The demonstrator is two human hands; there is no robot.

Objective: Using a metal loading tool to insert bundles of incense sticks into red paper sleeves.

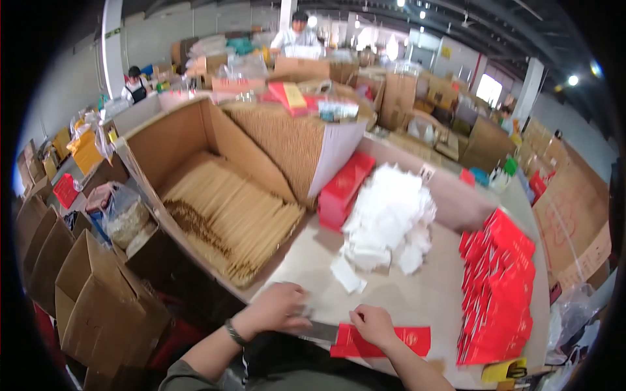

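A flat red paper envelope [414,340] lies at the near edge of the table. My right hand [373,326] is over it with curled fingers, seemingly pinching its upper edge. To the left, my left hand [277,309] hovers by the corner of a cardboard box; its thumb and fingers are apart, their tips smeared by motion, and nothing shows in them. A dark grey strip [319,331] lies between the two hands. Beyond them is a heap of small white paper slips [388,218]. At the right lies a thick overlapping pile of red envelopes [499,293].
The open cardboard box [140,146] at left holds many thin brown strips [228,215]. A red box-shaped stack [345,189] stands behind the slips. Empty cartons [98,300] line the floor at left. Another person [298,36] is far back among piled boxes.
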